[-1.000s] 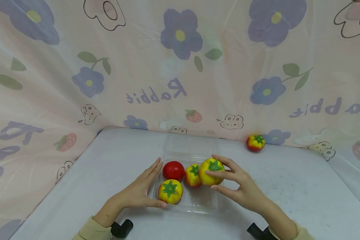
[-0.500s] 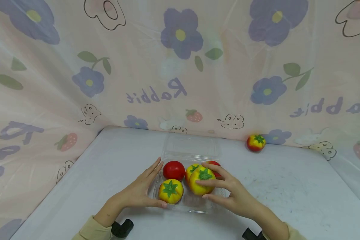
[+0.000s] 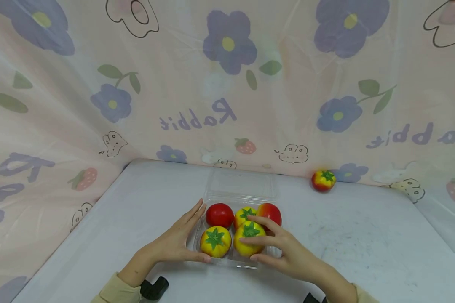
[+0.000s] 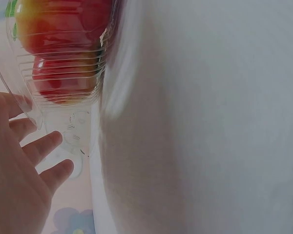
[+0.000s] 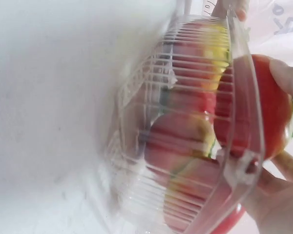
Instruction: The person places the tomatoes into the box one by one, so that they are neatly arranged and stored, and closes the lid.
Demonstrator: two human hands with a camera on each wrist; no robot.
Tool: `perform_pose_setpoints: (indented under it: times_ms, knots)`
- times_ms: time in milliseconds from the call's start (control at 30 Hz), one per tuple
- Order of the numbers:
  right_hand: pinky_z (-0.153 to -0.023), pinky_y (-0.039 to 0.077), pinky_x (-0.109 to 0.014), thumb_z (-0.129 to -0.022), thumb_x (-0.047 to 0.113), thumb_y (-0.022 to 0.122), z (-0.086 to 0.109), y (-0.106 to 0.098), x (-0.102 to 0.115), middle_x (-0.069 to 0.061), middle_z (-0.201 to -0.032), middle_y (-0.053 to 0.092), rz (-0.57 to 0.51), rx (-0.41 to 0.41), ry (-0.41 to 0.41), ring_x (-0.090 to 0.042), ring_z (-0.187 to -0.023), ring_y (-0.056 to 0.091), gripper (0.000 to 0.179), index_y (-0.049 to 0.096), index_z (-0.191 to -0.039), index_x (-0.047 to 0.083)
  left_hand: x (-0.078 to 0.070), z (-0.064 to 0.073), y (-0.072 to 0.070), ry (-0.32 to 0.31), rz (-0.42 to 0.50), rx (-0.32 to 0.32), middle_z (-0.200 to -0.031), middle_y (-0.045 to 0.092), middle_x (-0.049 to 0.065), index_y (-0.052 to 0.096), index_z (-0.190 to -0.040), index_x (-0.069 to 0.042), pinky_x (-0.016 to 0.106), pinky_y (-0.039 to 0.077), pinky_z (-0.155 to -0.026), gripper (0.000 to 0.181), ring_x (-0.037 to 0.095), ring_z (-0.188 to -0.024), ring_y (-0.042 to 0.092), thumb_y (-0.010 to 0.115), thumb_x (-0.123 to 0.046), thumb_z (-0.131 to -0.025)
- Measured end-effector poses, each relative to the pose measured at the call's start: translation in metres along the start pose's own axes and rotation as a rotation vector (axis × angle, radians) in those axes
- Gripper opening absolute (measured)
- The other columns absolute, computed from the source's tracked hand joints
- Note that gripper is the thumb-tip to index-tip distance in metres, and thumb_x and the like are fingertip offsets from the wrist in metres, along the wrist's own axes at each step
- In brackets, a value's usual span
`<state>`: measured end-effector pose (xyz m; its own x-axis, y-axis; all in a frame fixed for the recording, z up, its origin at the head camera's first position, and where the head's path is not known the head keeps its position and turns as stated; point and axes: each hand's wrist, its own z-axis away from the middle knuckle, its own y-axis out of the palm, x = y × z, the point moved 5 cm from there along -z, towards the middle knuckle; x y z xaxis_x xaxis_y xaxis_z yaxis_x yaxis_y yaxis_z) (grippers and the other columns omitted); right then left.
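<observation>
A clear plastic clamshell box point(image 3: 242, 265) lies on the table with its lid folded back. In it sit a red tomato point(image 3: 219, 215), a yellow tomato with a green star-shaped top point(image 3: 215, 242), another yellow one point(image 3: 243, 215) and a red-yellow one point(image 3: 271, 213), all looking artificial. My right hand point(image 3: 288, 254) grips one more yellow-red tomato point(image 3: 245, 249) over the front right part of the box; the right wrist view shows its red side point(image 5: 268, 105) above the rim. With fingers extended, my left hand point(image 3: 174, 242) rests along the box's left side.
The box's transparent lid point(image 3: 242, 185) lies behind it. Another red-yellow tomato point(image 3: 323, 181) stands at the table's back edge, against a patterned curtain point(image 3: 227, 92). A white covering point(image 3: 364, 235) spreads over the table.
My right hand has carried the gripped tomato left and toward the front of the box, lowering it. The red-yellow tomato behind it has come into sight. The left hand keeps its place.
</observation>
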<state>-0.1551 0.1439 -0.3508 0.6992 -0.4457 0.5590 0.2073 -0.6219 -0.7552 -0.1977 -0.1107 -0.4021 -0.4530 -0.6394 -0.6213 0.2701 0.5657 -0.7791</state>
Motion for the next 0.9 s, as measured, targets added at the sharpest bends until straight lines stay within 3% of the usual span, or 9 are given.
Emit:
perform_pose_setpoints:
  times_ms: [433, 700, 900]
  knots:
    - [-0.09, 0.054, -0.043, -0.091, 0.035, 0.064, -0.0027, 0.0078, 0.0023, -0.004, -0.15, 0.038, 0.103, 0.116, 0.072, -0.03, -0.128, 0.047, 0.035, 0.062, -0.125, 0.04, -0.0003, 0.0006, -0.0003, 0.014, 0.01, -0.006, -0.163, 0.002, 0.0, 0.015, -0.155, -0.018, 0.067, 0.032, -0.104, 0.117, 0.036, -0.146, 0.017, 0.073, -0.067, -0.066]
    - [-0.088, 0.056, -0.037, -0.091, 0.028, 0.065, -0.0011, 0.0051, 0.0025, -0.004, -0.145, 0.045, 0.071, 0.058, 0.075, -0.029, -0.124, 0.052, 0.037, 0.061, -0.127, 0.034, -0.0012, 0.0005, -0.0008, 0.023, 0.006, -0.01, -0.163, 0.003, 0.0, 0.016, -0.155, -0.017, 0.067, 0.032, -0.104, 0.116, 0.036, -0.146, 0.017, 0.073, -0.066, -0.067]
    - [-0.086, 0.056, -0.032, -0.09, 0.033, 0.066, -0.002, 0.0049, 0.0004, -0.001, -0.137, 0.053, 0.036, 0.011, 0.111, -0.025, -0.119, 0.056, 0.041, 0.059, -0.13, 0.029, -0.0018, 0.0003, -0.001, 0.023, 0.012, -0.004, -0.163, 0.002, 0.001, 0.015, -0.155, -0.017, 0.067, 0.031, -0.104, 0.117, 0.036, -0.147, 0.016, 0.073, -0.066, -0.067]
